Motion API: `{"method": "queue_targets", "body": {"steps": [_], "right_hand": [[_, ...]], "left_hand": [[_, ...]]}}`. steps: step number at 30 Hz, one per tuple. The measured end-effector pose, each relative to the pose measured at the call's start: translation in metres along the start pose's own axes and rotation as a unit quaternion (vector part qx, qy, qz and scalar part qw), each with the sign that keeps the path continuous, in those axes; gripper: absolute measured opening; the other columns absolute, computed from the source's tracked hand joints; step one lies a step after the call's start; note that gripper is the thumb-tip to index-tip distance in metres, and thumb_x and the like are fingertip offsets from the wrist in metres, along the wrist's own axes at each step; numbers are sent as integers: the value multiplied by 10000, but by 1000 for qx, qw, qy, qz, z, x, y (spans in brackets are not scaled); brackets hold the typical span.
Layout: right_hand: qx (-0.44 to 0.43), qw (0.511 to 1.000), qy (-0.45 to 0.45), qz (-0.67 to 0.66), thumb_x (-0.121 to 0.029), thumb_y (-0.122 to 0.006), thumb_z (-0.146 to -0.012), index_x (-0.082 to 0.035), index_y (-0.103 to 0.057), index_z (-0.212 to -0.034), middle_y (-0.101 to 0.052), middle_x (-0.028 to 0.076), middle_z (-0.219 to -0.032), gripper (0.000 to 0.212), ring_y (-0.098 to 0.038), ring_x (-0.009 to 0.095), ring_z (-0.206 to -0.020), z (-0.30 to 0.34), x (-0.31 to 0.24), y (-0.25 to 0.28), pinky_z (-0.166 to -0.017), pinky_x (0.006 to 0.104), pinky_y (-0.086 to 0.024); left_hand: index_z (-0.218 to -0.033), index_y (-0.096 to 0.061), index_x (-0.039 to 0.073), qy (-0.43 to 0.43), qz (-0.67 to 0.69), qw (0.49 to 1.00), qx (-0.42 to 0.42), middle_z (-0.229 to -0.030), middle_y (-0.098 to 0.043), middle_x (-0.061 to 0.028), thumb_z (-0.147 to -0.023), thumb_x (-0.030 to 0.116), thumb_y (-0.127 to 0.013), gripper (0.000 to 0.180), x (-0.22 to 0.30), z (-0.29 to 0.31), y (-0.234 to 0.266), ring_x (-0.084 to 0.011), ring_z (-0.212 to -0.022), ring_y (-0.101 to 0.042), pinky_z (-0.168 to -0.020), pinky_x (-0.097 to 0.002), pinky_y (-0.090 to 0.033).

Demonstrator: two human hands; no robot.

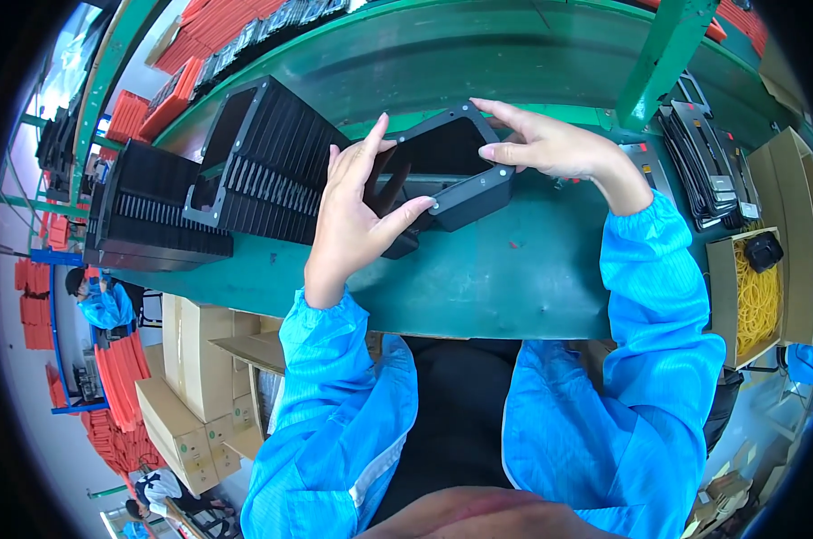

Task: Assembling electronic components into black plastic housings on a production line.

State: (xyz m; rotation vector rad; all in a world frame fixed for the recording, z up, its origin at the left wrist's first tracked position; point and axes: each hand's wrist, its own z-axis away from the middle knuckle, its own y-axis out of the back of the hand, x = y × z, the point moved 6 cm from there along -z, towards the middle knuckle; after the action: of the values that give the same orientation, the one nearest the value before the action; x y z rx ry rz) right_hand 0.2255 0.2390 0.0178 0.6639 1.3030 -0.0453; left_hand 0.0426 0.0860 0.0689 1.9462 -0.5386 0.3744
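Note:
A black rectangular frame-like housing (472, 207) with small round metal-coloured dots at its corners is tilted above the green bench. My right hand (555, 148) grips its far right corner, thumb on the near face and fingers along the top edge. On the opposite side, my left hand (345, 214) spans the housing's left edge, its thumb at the lower left corner and its fingers stretched upward. Part of the housing's left side is hidden by that hand. Just left of it stands a tall stack of similar black frames (285, 157), and beyond that another stack (150, 211).
The green bench (532, 260) has an upright green post (658, 67) at its back. Flat black packaged items (698, 162) lie at the right. A carton with yellow cords (755, 296) stands beside the bench. Cardboard boxes (191, 359) sit below left. Two people are farther off.

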Motion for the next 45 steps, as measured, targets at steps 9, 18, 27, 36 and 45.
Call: {"method": "queue_targets", "body": {"steps": [9,18,27,36,45], "right_hand": [[-17,1000,-20,4,-378,-583,-1025,-118,-195,-1622,-421,214,-1534,758,-572,225,-1172,0,0,0,-932,348,-500],[16,988,106,113,-340,-598,-1020,-63,-237,-1604,-442,217,-1522,740,-537,229,-1285,-14,-2,0,-987,351,-488],[123,983,108,88,-341,-567,-1038,3,-371,-1531,-616,172,-1309,632,-668,150,-883,-12,-51,23,-736,246,-503],[-199,938,190,-212,-377,-478,-1065,-15,-560,-913,-581,77,-894,402,-597,183,-738,-3,-145,-65,-697,285,-477],[-73,921,336,182,-302,-491,-1029,-17,-490,-814,-512,145,-831,357,-554,298,-781,19,-95,-129,-736,409,-467]], "left_hand": [[-1520,-435,90,3,-23,1000,-7,-1337,-601,-175,-741,278,-872,913,8,-3,6,-362,-1270,-557,-1173,-596,-248],[-1373,-616,84,64,23,996,-49,-1471,-495,-240,-821,301,-822,628,-37,39,33,-423,-1367,-479,-1112,-464,-396],[-1420,-589,142,201,94,972,-83,-1511,-447,-231,-882,258,-765,578,-32,49,26,-364,-1391,-457,-1140,-426,-372],[-1392,-630,168,40,234,970,46,-1545,-374,-175,-903,253,-728,506,-67,59,-2,-353,-1389,-436,-1158,-439,-339],[-1321,-689,167,-33,184,982,41,-1480,-425,-163,-658,278,-895,702,-59,57,17,-333,-1347,-466,-1145,-427,-356]]}}
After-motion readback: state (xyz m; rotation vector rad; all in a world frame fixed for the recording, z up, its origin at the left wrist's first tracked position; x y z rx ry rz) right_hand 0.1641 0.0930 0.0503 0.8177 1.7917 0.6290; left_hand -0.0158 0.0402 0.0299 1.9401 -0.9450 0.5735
